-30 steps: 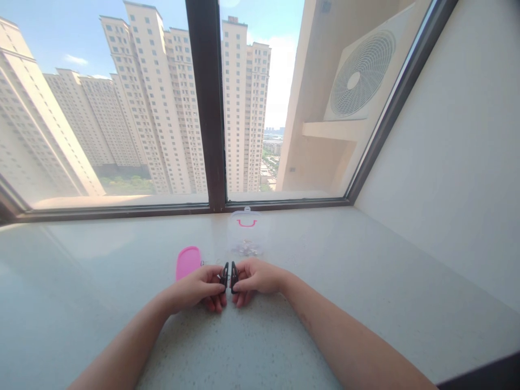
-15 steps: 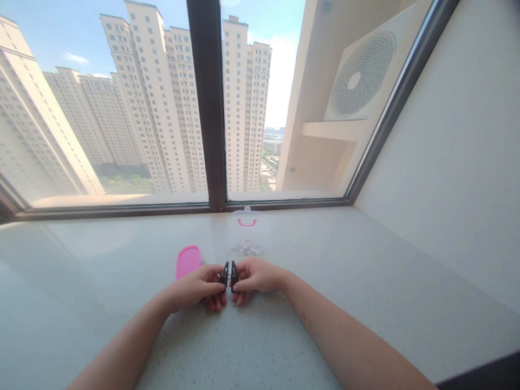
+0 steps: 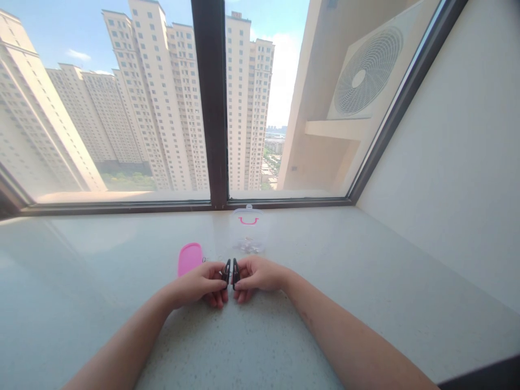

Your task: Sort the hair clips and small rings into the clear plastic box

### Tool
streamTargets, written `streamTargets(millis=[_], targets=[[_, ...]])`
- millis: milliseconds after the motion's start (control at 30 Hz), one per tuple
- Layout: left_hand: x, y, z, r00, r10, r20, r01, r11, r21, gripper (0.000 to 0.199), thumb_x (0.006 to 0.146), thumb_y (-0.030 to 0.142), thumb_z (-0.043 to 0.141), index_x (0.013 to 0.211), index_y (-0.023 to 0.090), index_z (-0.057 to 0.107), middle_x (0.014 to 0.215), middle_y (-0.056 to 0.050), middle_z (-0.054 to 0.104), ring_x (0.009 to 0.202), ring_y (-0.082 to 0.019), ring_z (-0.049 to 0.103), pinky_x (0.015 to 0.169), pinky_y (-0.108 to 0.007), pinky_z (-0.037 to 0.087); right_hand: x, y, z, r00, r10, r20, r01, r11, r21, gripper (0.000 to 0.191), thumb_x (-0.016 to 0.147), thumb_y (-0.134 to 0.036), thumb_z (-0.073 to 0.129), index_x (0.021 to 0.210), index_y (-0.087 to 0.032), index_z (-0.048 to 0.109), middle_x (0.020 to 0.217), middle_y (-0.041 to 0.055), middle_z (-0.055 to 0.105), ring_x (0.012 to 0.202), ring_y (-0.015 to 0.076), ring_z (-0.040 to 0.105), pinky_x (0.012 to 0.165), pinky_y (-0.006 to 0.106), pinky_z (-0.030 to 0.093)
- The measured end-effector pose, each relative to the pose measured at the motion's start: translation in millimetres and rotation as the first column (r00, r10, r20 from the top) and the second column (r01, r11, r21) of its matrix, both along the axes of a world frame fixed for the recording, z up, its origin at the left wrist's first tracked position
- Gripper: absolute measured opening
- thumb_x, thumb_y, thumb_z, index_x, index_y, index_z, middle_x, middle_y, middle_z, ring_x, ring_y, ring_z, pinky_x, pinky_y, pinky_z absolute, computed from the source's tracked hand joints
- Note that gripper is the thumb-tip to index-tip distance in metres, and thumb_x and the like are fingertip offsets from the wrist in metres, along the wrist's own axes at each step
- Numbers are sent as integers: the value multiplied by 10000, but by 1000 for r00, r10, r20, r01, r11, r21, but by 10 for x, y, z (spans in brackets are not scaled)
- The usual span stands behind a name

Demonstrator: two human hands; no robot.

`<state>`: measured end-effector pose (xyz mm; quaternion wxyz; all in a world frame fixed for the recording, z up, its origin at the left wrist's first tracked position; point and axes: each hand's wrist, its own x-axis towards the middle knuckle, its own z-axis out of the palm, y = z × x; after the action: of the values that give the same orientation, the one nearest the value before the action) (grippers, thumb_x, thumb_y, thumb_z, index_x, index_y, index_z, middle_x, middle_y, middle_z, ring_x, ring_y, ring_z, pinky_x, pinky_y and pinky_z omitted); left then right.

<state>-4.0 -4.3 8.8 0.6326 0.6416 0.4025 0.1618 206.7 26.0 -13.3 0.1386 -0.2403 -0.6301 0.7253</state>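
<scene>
Two black clip-like tools face each other at the middle of the pale counter. My left hand is closed on the left black tool, its tip pointing up. In my right hand is the right black tool, also upright, a narrow gap from the first. Something small and thin, perhaps a ring, shows between them, too small to make out. Just behind my left hand lies a pink tray, partly covered by the hand. Small metal bits sit in a clear box behind my right hand.
The clear box's lid with a pink handle reaches back to the window frame. A few tiny rings lie beside the pink tray. A white wall rises at the right, and a dark edge shows at the lower right.
The view has shifted slightly. Both hands keep hold of the black tools, in nearly the same pose, with little visible motion.
</scene>
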Motion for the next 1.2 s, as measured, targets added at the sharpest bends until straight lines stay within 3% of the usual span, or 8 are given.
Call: streamTargets(millis=[1200], targets=[[-4, -4, -19, 1000, 24, 16, -24, 1000, -5, 298, 789, 341, 608, 1027, 162, 592, 717, -41, 697, 594, -151, 665, 549, -236, 516, -12, 2, -10, 1000, 17, -7, -17, 1000, 22, 414, 698, -370, 746, 1000, -132, 594, 769, 45, 667, 625, 139, 667, 596, 245, 535]])
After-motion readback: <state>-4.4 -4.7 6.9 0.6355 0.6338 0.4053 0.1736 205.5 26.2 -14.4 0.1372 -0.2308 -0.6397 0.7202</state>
